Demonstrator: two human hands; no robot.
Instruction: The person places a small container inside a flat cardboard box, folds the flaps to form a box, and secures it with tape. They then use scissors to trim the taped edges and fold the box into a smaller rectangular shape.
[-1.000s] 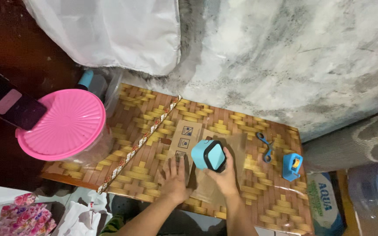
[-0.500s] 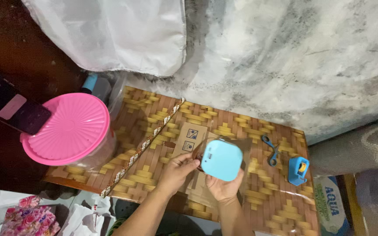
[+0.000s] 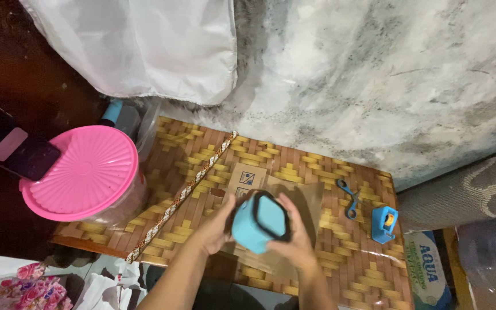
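Both hands closed around a small blue box (image 3: 258,224), lifted just above the table (image 3: 340,258). Left hand (image 3: 216,227) cupped against the box's left side, fingers curled and pressed together along it, thumb up near the top corner. Right hand (image 3: 295,232) wrapped on the right side, fingers lightly spread and bent over the dark-rimmed face, fingertips touching the rim. Box itself smooth and matt, rounded at the corners, pale blue with a black band framing one face, tilted so that face looks up and to the right. Held between the two palms, above a flat sheet of brown cardboard (image 3: 311,198) lying on the table under the hands. Table surface glossy, printed with a woven brown-and-yellow basket pattern. A long patterned ribbon (image 3: 193,186) stretched diagonally across the left half, well apart from the hands. Blue-handled scissors (image 3: 348,198) and a small blue tape dispenser (image 3: 383,224) lying near the right edge, beside each other. A round pink ribbed lid (image 3: 78,172) on a tub at the left, with a dark phone (image 3: 10,149) resting on its rim. Rough grey-white wall (image 3: 386,86) behind, white plastic sheeting (image 3: 139,46) hanging at upper left.
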